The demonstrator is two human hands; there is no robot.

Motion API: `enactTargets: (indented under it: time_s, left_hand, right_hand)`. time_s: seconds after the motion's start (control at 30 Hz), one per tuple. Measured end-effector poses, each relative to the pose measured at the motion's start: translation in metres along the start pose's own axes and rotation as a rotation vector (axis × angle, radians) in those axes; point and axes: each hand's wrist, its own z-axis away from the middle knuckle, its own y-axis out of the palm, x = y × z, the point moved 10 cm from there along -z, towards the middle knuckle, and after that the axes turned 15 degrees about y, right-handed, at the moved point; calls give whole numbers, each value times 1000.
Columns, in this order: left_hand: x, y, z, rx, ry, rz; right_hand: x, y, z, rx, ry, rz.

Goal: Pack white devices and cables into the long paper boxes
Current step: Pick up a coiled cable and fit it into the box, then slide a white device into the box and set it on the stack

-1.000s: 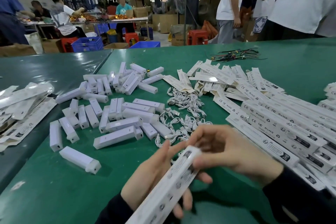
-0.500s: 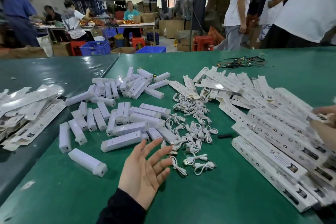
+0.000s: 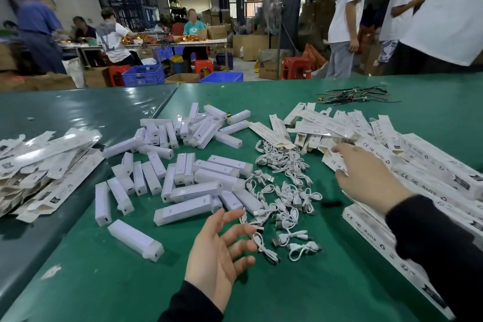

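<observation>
Several white devices (image 3: 187,208) lie scattered across the middle of the green table (image 3: 313,290). To their right lies a heap of short white cables (image 3: 285,191). Long paper boxes (image 3: 428,165) are stacked and fanned out on the right. My left hand (image 3: 222,251) hovers open, fingers spread, near the front edge of the cable heap and holds nothing. My right hand (image 3: 366,175) reaches over the paper boxes with its fingers extended, fingertips touching a flat box (image 3: 333,162) at the pile's left edge.
A pile of flat paper sleeves (image 3: 44,165) lies at the left on a second, darker table. Dark wires (image 3: 358,95) lie at the far right of the table. People stand behind the table at the right; others work at a far bench.
The packed box I held with both hands a second ago is gone from them. My right hand swung out to the right and now comes back onto the box pile. My left hand stays open.
</observation>
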Motion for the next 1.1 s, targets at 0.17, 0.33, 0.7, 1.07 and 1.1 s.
enactTargets:
  time_s: [0.17, 0.33, 0.7, 1.07, 1.1]
  left_hand:
    - [-2, 0, 0, -4, 7, -35]
    - [-2, -3, -1, -18, 4, -54]
    - [-11, -5, -6, -19, 114, -101]
    - [-26, 25, -2, 253, 387, -319]
    - [-24, 26, -1, 257, 385, -337]
  right_hand:
    - [-17, 31, -50, 163, 226, 336]
    - [-19, 40, -68, 220, 169, 411]
    - [73, -77, 42, -261, -443, -708]
    - [95, 48, 137, 686, -166, -1050]
    - [96, 49, 138, 672, -175, -1025]
